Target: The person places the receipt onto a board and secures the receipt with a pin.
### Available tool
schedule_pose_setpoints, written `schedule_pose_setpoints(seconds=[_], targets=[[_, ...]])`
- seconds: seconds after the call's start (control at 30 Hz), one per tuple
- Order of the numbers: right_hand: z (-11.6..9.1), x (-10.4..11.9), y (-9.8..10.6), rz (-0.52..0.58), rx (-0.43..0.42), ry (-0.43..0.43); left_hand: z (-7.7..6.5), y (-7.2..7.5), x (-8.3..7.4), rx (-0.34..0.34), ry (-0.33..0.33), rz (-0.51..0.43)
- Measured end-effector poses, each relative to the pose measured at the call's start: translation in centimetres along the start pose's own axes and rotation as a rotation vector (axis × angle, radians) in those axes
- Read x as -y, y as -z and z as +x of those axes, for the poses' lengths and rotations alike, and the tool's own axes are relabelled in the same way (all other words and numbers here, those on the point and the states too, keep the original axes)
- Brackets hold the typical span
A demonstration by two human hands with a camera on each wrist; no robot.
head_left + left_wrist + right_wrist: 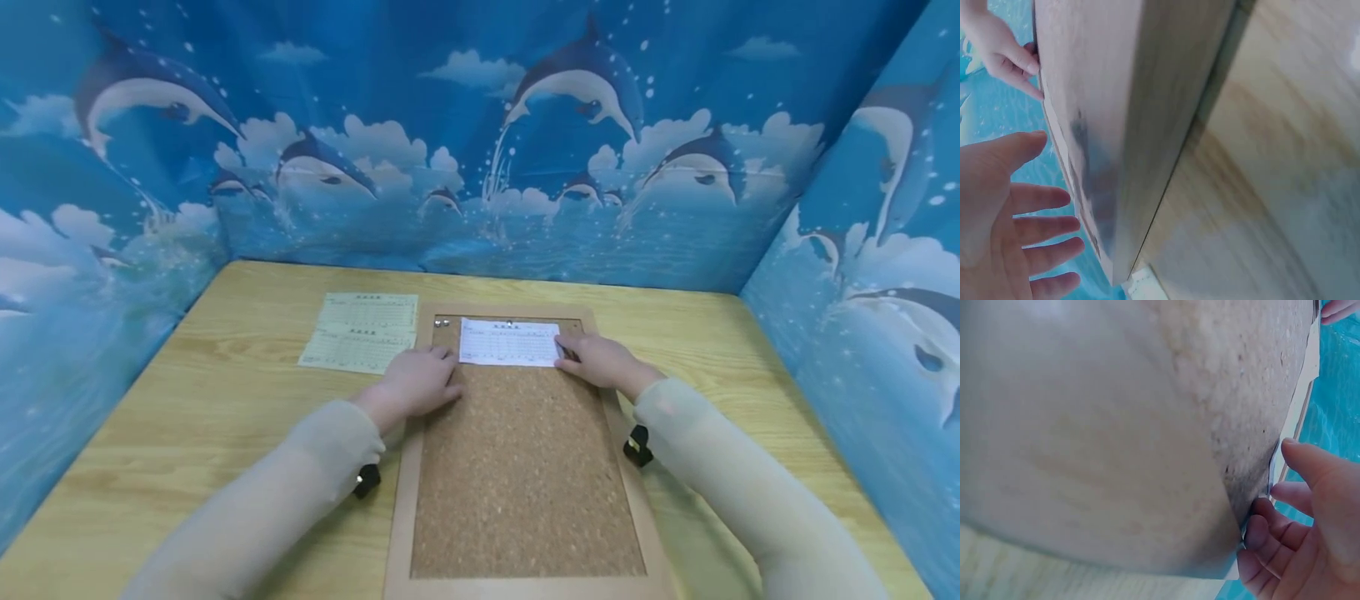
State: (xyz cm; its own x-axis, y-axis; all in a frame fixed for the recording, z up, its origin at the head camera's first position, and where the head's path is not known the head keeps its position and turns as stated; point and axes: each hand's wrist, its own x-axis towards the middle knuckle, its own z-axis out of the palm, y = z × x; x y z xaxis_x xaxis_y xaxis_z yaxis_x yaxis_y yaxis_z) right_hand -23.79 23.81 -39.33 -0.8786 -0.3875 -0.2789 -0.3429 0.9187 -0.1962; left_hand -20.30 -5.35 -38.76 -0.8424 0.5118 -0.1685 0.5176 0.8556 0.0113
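A white printed slip of paper (509, 342) lies near the top of a wood-framed cork board (525, 475). A small metal pin (510, 322) shows at its top edge. My right hand (600, 360) holds the slip's right edge between thumb and forefinger; in the right wrist view its other fingers curl by the board's edge. My left hand (417, 381) rests over the board's left frame, fingers straight and spread, thumb towards the cork. The left wrist view shows that palm (991, 231) with nothing in it.
Two pale green printed slips (363, 332) lie left of the board, partly overlapping, beside my left hand. Two shiny pins (442, 323) sit at the board's top left corner. Dolphin-patterned curtains (480, 208) stand round the wooden table (225, 400).
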Motion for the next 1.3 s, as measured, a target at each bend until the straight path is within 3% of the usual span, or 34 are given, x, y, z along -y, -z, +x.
schedule_pose_setpoints(seconds=[0.33,0.6,0.73,0.93,1.3], targets=[[-1.0,1.0,-0.4,0.036,-0.117,0.081,-2.1,1.1,3.3,-0.111,0.026,-0.108],[-1.2,3.0,-0.3,0.124,-0.195,0.085,-3.9,1.3,6.5,-0.073,0.133,-0.154],[-0.9,5.0,-0.3,0.158,-0.262,0.140,-5.0,1.4,8.0,-0.089,0.170,-0.174],[-0.6,7.8,-0.7,0.180,-0.226,0.189,-6.4,1.6,9.3,-0.087,0.194,-0.189],[0.2,10.0,-1.8,0.179,-0.155,0.225,-7.5,1.0,11.1,-0.061,0.237,-0.201]])
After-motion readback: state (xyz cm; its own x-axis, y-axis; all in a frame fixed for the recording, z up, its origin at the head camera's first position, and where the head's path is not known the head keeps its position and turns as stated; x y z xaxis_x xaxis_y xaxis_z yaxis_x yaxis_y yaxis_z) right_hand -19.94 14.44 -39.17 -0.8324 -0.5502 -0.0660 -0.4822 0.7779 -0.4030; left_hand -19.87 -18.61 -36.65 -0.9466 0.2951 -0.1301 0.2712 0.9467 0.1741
